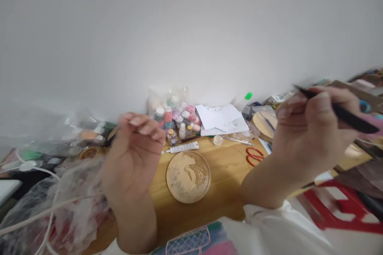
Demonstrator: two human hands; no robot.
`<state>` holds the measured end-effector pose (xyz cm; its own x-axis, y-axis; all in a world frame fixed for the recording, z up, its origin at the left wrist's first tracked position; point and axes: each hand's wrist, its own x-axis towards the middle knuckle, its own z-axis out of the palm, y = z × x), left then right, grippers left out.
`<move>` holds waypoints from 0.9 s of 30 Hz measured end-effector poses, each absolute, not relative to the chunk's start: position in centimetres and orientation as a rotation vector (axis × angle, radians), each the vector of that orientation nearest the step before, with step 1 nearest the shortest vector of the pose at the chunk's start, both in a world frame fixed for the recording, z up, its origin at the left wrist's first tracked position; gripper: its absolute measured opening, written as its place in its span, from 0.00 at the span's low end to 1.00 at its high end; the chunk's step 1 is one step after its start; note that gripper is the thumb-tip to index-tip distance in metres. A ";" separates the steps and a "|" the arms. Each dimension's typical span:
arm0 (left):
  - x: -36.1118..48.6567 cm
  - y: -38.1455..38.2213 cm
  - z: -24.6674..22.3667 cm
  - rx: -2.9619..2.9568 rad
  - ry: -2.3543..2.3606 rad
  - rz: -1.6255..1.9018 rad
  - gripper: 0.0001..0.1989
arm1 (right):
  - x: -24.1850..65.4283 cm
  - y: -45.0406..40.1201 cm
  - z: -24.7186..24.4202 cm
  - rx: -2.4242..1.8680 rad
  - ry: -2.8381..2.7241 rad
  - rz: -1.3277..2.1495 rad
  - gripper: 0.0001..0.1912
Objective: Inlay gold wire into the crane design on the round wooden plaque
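Right hand (308,135) pinches a dark stylus (344,114); left hand (134,155) curled, apparently empty, above carved disc (188,176).

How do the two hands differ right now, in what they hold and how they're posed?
The right hand grips a thin black tool; the left hand looks empty, though blur hides its fingertips. The right hand's fingers pinch around the tool; the left hand's curl loosely inward. Both are raised above the wooden table, either side of the carved round disc.
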<state>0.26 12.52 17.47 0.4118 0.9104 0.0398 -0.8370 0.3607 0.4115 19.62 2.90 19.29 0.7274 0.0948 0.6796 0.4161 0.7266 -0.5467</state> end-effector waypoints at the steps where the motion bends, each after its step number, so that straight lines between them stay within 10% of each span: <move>1: 0.6 12.4 17.2 0.375 0.187 1.071 0.10 | 19.2 3.5 19.0 -0.749 -0.760 -0.162 0.04; 12: 2.3 11.7 15.4 0.389 0.221 0.900 0.09 | 15.5 5.9 16.3 -0.908 -1.180 0.398 0.12; 27: 2.9 11.4 14.4 0.614 0.313 0.803 0.13 | 15.5 6.4 15.8 -0.935 -1.150 0.164 0.11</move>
